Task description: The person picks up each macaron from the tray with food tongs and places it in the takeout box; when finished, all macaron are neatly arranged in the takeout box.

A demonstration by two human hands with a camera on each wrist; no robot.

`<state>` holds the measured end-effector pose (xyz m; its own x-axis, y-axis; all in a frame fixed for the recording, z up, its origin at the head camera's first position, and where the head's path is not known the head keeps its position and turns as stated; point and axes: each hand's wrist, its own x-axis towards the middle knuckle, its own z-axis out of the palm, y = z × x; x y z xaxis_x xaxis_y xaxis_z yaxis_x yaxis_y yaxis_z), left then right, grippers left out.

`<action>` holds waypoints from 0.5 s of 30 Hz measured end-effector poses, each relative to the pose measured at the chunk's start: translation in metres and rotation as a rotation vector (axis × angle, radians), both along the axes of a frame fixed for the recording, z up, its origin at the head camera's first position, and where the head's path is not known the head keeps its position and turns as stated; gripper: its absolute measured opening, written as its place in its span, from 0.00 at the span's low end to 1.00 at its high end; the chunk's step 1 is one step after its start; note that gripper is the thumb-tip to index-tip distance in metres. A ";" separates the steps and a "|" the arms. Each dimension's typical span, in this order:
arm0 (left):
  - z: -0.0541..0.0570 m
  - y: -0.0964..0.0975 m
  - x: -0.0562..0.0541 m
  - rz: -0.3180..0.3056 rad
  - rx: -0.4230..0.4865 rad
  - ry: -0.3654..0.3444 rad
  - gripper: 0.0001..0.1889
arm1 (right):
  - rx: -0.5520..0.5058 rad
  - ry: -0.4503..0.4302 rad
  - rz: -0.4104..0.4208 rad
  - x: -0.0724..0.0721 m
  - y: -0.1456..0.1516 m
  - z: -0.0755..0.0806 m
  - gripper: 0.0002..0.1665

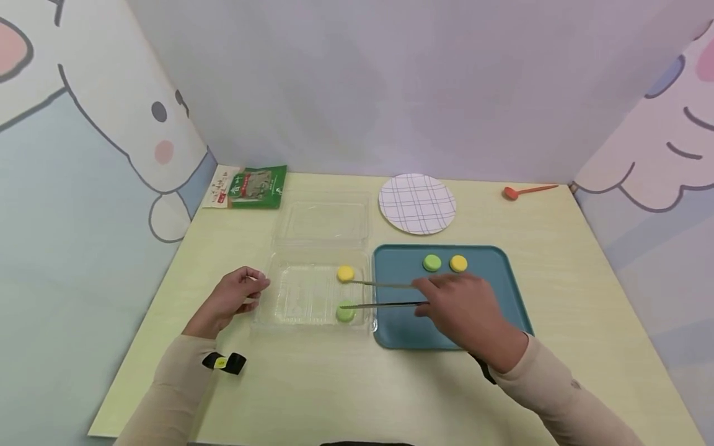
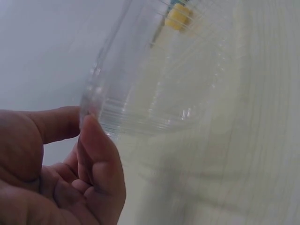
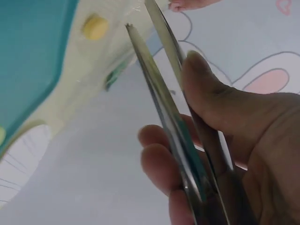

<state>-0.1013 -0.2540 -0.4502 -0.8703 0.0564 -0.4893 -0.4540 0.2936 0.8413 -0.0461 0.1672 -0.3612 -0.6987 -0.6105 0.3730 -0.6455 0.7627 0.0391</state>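
Observation:
My left hand [image 1: 237,296] pinches the left rim of a clear plastic container [image 1: 307,294], whose lid [image 1: 323,222] lies folded back; thumb and finger meet at that rim [image 2: 89,105] in the left wrist view. In my right hand [image 1: 463,310] are long metal tweezers [image 3: 164,101], their arms spread apart. The tips reach over the container's right side, near a yellow macaron [image 1: 345,274] and at a green macaron [image 1: 345,313]. Whether they touch either one is unclear. Another green macaron [image 1: 432,263] and yellow macaron [image 1: 458,264] sit side by side on the blue tray [image 1: 398,328].
A white checked plate [image 1: 417,204] lies behind the tray. Toward the back right is a small red spoon [image 1: 527,191]. A green and white food packet [image 1: 245,187] rests at the back left corner. Walls border the table [image 1: 312,384] behind and on both sides.

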 end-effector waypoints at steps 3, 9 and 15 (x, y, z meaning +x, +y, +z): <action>0.001 0.000 0.000 0.001 -0.008 -0.001 0.15 | -0.054 0.012 -0.005 -0.002 0.006 -0.010 0.27; 0.003 0.002 0.001 -0.003 0.004 0.000 0.14 | -0.141 -0.009 -0.026 -0.008 0.014 -0.026 0.27; 0.002 0.003 0.001 -0.009 0.010 0.022 0.13 | -0.241 -0.054 -0.040 -0.007 0.028 -0.041 0.31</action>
